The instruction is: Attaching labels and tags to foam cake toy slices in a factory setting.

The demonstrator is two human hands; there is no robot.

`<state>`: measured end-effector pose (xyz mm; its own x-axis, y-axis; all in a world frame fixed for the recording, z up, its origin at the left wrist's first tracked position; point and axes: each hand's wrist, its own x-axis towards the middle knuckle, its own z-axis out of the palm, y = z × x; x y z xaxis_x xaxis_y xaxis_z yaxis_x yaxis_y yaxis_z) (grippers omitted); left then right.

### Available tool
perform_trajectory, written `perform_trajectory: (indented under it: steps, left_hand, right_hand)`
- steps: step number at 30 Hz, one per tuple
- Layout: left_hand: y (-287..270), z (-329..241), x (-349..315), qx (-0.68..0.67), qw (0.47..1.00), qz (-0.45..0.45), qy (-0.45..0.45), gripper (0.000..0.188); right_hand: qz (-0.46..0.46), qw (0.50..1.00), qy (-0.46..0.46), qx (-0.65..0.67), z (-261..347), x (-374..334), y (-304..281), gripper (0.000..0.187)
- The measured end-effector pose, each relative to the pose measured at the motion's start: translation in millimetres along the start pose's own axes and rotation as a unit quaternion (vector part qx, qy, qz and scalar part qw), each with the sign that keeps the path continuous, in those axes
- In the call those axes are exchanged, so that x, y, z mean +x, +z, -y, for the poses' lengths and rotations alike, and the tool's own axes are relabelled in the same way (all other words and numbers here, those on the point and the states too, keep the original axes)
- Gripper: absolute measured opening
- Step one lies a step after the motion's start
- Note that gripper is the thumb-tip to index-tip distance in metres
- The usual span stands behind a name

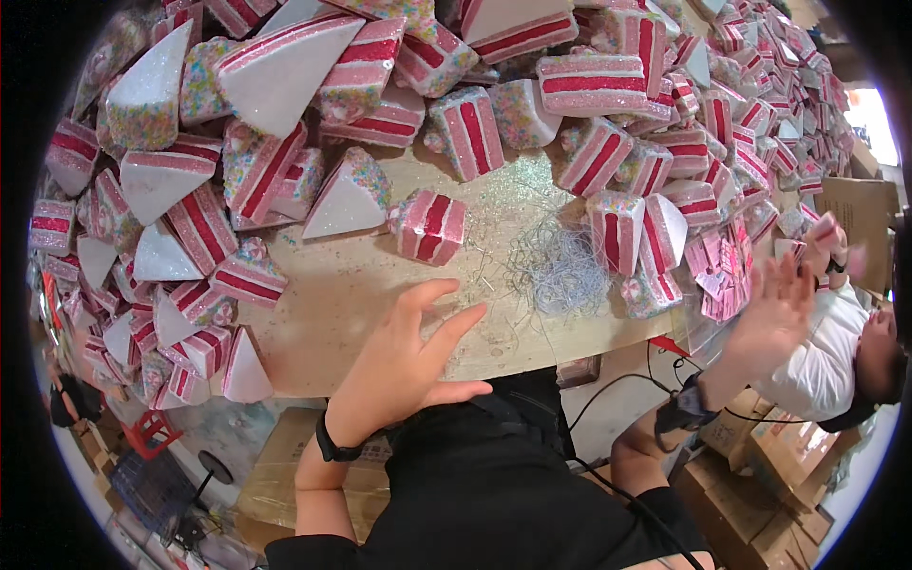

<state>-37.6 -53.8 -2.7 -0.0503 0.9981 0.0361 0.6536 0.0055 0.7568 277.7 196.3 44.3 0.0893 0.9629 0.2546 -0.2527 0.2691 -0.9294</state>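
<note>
Curving left of the thread tangle [565, 275], the left hand [399, 356] keeps thumb and visible fingers apart, the rest hidden; the nearest cake slice [430, 228] sits whole, up and left of the tangle; to its right, beside pink cards [714, 271], the right hand [781, 306] blurs, its finger state impossible to tell

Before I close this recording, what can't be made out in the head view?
All in the head view:
- Cake slices at the top: some cut off by the upper edge.
- Table: far edge hidden behind piled slices.
- Whatever lies behind the right hand: covered by it.
- Pink tags: print too small.
- Thread tangle: strands too fine to follow.
- Cardboard box: partly hidden by the left forearm.
</note>
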Motion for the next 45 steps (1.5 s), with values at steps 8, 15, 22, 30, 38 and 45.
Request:
perform_trajectory:
  steps: [8,15,22,30,38,45]
  left_hand:
    - [-0.2,1.3,7.1,0.033,0.999,0.013,-0.001,0.046]
    - [7.7,3.2,14.5,0.049,0.998,0.012,0.027,0.032]
    - [9.7,5.3,9.6,0.062,0.994,-0.067,0.056,0.038]
    - [1.9,1.0,35.5,0.139,0.961,-0.233,-0.055,0.083]
    - [15.7,14.2,43.8,0.126,0.959,-0.239,-0.088,0.083]
    - [13.7,1.7,43.3,0.146,0.961,-0.235,-0.024,0.055]
  right_hand:
    - [0.202,0.830,0.056,-0.518,4.4,-30.5,0.3,0.014]
    - [0.308,0.717,0.095,-0.618,-6.0,-18.2,-39.8,0.015]
    - [0.278,0.680,0.020,-0.678,-32.5,-11.3,-42.9,0.060]
    - [0.354,0.713,0.018,-0.606,-35.5,-4.5,-18.9,0.041]
    - [0.352,0.689,-0.056,-0.632,-44.6,-0.6,-21.2,0.043]
    - [0.271,0.664,-0.062,-0.694,-52.9,-0.2,-29.7,0.058]
